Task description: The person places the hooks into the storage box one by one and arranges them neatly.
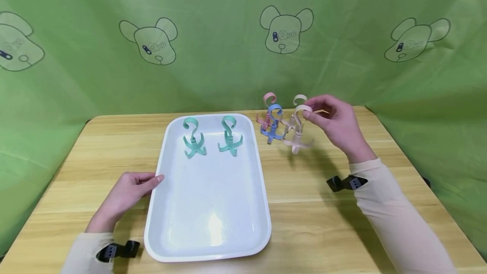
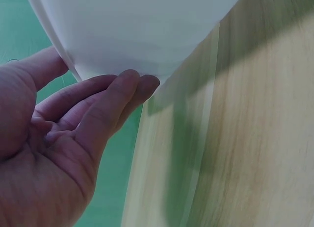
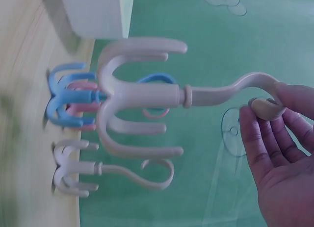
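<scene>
My right hand (image 1: 336, 126) pinches the curled top of a cream four-pronged swivel hook (image 3: 142, 97) between thumb and fingers. The hook hangs upright, its prongs above the tabletop in the right wrist view. My left hand (image 1: 129, 189) grips the left rim of a white tray (image 1: 213, 193), thumb over the edge and fingers below it on the outer wall (image 2: 127, 36). Two green hooks, one on the left (image 1: 195, 145) and one on the right (image 1: 230, 143), stand in the tray's far end. Just beyond the held hook is a second cream hook (image 3: 78, 168).
Right of the tray's far end, a blue hook (image 1: 272, 132) stands in front of a pink hook (image 1: 269, 97), which it partly hides. The wooden table (image 1: 308, 231) ends at the back against a green curtain (image 1: 220, 54) printed with mouse-like heads.
</scene>
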Demonstrator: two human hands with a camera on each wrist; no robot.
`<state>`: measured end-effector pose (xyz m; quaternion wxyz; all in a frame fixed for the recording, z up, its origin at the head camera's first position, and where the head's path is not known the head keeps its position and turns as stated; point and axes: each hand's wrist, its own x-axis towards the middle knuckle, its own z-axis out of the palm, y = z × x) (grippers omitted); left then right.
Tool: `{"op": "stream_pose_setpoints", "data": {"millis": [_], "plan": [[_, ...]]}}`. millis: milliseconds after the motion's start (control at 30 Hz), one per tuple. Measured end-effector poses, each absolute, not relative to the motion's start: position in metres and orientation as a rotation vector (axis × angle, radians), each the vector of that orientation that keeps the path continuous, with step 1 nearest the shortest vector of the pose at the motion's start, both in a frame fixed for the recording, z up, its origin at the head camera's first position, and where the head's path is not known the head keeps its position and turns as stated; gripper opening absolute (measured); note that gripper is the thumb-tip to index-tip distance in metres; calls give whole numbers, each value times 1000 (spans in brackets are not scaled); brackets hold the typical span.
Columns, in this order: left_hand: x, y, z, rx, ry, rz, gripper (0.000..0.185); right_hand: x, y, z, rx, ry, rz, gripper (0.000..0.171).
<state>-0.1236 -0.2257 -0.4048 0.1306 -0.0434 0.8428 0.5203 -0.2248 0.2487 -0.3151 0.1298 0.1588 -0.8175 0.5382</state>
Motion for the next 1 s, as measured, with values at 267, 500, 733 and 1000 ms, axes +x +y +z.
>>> {"op": "stream_pose_setpoints", "data": {"millis": [267, 500, 733, 1000], "plan": [[-123, -225, -405, -135, 2426, 1532, 61, -220, 234, -306, 581, -2345, 1626, 23], [-125, -226, -403, -100, 2447, 1500, 59, -221, 221, -300, 672, -2394, 1602, 21], [-125, -226, -402, -107, 2442, 1500, 59, -216, 198, -292, 792, -2387, 1638, 21], [-124, -226, -402, -118, 2435, 1503, 59, -217, 166, -287, 928, -2393, 1634, 20]]}}
